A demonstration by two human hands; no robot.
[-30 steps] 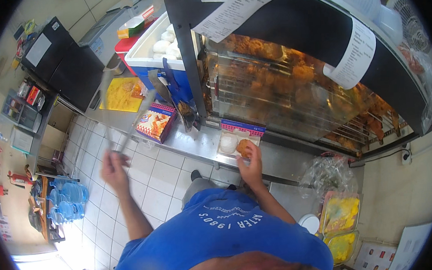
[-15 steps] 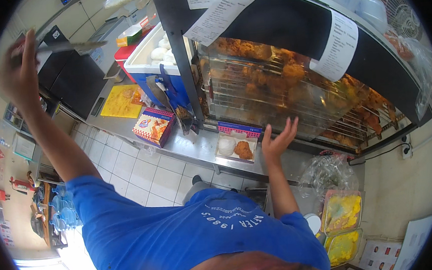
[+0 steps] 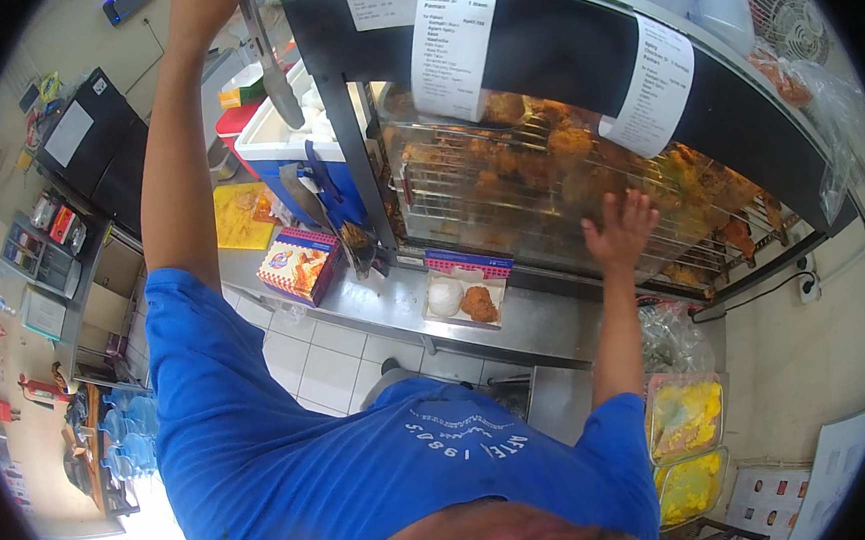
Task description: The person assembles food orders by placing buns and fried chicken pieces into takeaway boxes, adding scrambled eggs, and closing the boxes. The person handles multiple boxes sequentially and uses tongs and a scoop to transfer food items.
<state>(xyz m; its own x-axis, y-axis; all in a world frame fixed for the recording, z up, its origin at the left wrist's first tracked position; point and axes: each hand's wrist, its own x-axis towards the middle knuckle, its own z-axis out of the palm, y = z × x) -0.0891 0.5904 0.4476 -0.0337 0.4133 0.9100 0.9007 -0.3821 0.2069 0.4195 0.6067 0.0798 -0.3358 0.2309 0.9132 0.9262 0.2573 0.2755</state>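
Observation:
At the upper left, my left hand (image 3: 204, 7) is raised and closed around metal tongs (image 3: 276, 75), which hang down over the blue cooler box (image 3: 280, 170). Part of this hand is cut off by the picture's edge. My right hand (image 3: 622, 232) has its fingers spread in front of the glass of the heated display cabinet (image 3: 536, 177), seemingly against it. Inside the cabinet, fried chicken pieces (image 3: 571, 140) lie on wire racks. On the counter below stands an open carton (image 3: 467, 268) with a white wrapped ball (image 3: 444, 297) and a fried chicken piece (image 3: 479, 305).
A closed printed box (image 3: 299, 264) stands left of the open carton on the steel counter (image 3: 385, 308). Behind it lies a yellow cutting board (image 3: 238, 215). Two paper slips (image 3: 649, 89) hang from the cabinet top. Tubs of yellow food (image 3: 685, 415) sit at the right.
My left hand has swung right and up with the tongs, which now point downward. My right hand has moved right and up to the cabinet glass. The view has shifted slightly.

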